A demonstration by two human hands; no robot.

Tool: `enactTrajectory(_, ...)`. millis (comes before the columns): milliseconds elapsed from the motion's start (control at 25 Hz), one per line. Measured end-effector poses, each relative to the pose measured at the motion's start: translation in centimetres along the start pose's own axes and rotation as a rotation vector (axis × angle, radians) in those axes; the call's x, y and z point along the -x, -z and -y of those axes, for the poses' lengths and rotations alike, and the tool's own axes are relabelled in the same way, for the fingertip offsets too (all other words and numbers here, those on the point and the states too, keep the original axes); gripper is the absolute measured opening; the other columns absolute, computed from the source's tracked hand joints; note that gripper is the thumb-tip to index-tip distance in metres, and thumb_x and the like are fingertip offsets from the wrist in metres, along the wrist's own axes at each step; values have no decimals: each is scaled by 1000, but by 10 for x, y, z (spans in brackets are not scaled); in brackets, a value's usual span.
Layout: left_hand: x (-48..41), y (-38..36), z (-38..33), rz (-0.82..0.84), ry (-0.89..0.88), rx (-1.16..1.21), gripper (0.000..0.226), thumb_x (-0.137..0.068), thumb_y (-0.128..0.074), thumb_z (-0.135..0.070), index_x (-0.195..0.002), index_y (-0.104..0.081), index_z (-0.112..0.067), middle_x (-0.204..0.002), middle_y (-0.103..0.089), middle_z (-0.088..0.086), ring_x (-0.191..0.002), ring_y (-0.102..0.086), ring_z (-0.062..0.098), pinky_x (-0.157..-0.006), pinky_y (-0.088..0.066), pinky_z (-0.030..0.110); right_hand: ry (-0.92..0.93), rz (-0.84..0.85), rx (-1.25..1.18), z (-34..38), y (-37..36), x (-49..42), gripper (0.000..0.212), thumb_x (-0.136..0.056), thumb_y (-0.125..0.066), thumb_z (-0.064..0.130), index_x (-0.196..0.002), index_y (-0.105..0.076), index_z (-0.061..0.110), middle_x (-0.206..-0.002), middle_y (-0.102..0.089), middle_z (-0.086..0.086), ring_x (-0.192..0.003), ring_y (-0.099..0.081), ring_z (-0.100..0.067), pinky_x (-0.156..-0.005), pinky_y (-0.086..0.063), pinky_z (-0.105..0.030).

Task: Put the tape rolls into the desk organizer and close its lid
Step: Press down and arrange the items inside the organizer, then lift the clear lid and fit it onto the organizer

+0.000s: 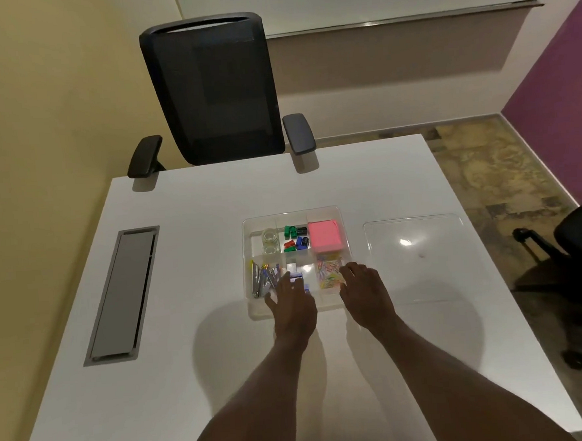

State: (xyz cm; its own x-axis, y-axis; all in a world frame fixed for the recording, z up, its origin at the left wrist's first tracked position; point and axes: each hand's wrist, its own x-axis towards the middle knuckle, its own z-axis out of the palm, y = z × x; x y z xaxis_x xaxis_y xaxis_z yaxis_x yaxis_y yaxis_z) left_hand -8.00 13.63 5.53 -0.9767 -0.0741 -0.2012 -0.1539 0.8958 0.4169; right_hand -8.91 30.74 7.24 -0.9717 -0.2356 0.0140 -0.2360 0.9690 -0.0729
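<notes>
- The desk organizer (297, 261) is sitting mid-table (196, 199), bare surface lying all around it.
- Its lid (418, 257) is lying flat just right of it.
- Both the left hand (293, 303) and right hand (364, 292) are hovering released, fingers spread, over its near rim.
- Tape rolls (269, 240) are lying in its far-left compartment.

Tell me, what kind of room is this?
Probably an office or meeting room. There is a white desk with a cable hatch, a black swivel chair behind it, and a clear organizer of stationery.

A: Clear organizer (249, 223) on a white desk (186, 206), pink block (324, 234) at its one o'clock corner.
B: Green, red, blue, black clips (294, 237) at twelve. Clear lid (418, 257) at three o'clock.
A: Black mesh chair (211, 88), purple wall (561, 101), yellow wall (37, 99).
</notes>
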Motion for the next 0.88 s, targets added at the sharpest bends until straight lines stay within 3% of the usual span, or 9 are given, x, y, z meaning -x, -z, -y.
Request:
enactTrajectory(120,10,-15,-30,24,-16,-24,44,-106,-44,-27,-149,-43,-21,-164,-34,6,-155,-27,25,-125,-15,59,-13,-3,28,-33,4,14,20,-85,-76,10,-103,-74,4,-111,-72,-12,-98,-70,-31,-80,-59,-44)
enactTrajectory(320,11,-39,-89,49,-62,-33,47,-107,-37,-27,-153,-39,-17,-163,-34,9,-153,-29,28,-125,-17,58,-51,-19,47,-103,10,30,19,-76,-81,10,-94,-75,8,-105,-72,-8,-91,-71,-28,-76,-58,-39)
enactTrajectory(560,-8,-73,-154,41,-93,-35,43,-105,-45,-23,-146,-50,-11,-155,-46,13,-146,-42,32,-116,-36,47,-189,104,-42,-194,-1,26,36,-101,-49,25,-135,-55,14,-134,-58,-4,-120,-57,-24,-104,-43,-38)
enactTrajectory(880,-54,-113,-209,141,2,-27,45,-103,-44,-22,-148,-45,-15,-154,-42,4,-141,-40,25,-106,-45,44,-322,167,-114,-282,-23,11,47,-99,-57,26,-142,-53,8,-140,-56,-13,-124,-56,-31,-103,-45,-43)
